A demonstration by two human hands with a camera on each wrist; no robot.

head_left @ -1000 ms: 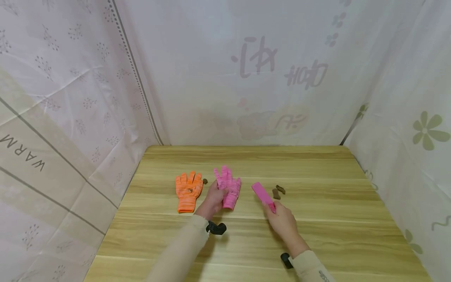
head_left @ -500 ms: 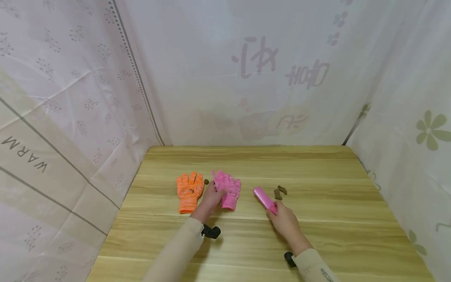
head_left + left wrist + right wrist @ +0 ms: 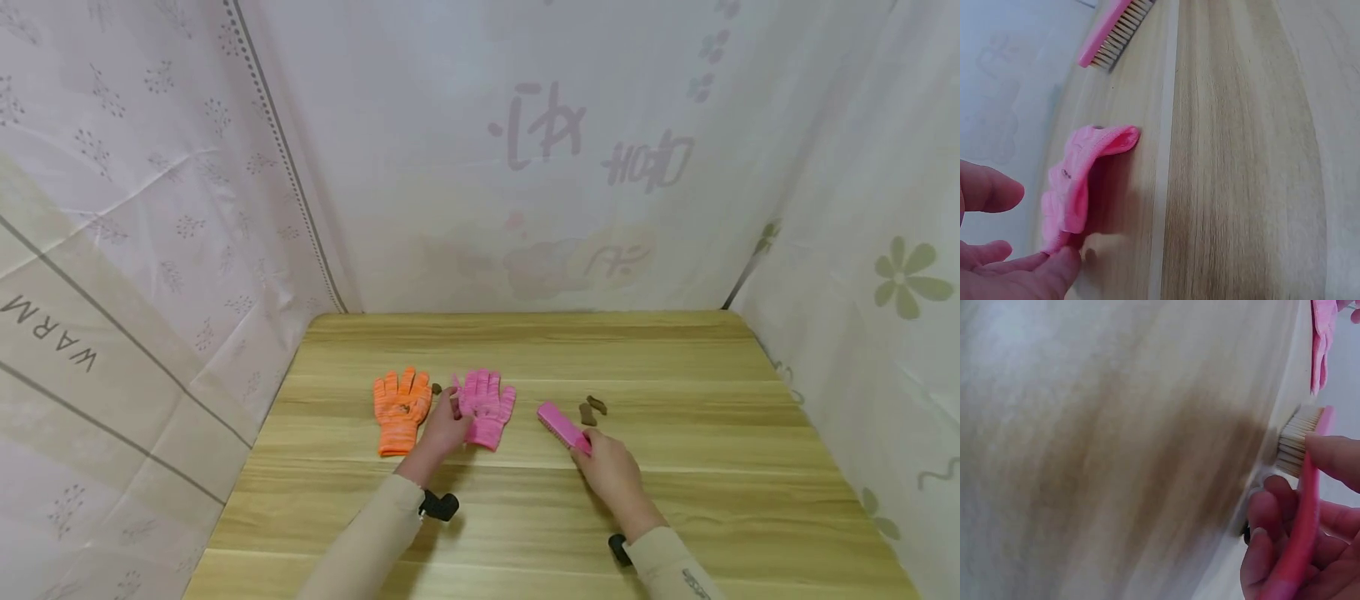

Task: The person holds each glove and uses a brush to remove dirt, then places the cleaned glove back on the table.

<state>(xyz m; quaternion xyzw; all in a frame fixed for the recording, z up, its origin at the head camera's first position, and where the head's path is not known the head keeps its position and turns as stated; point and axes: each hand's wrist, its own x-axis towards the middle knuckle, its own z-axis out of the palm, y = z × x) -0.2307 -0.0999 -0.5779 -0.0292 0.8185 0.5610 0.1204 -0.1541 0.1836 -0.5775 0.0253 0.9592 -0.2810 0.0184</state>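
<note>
A pink knitted glove [image 3: 487, 408] lies palm-flat on the table with its cuff toward me; a small dark mark shows on it in the left wrist view. My left hand [image 3: 444, 429] is at its left side, fingertips right at the glove's edge and the thumb apart from it. My right hand [image 3: 611, 475] grips the handle of a pink bristle brush [image 3: 558, 423], its bristles facing left and down, close over the table. To the left lies an orange knitted glove [image 3: 401, 412] with a dark spot on its palm.
Two brown pieces [image 3: 588, 414] lie beyond the brush to the right. Another small brown lump [image 3: 437, 389] sits between the gloves. Printed fabric [image 3: 465, 208] hangs behind the wooden table [image 3: 675, 358] and at both sides.
The pink glove has come down flatter, and my left hand has slid left, its thumb coming off the glove. The brush has turned in my right hand, so its bristles now show.
</note>
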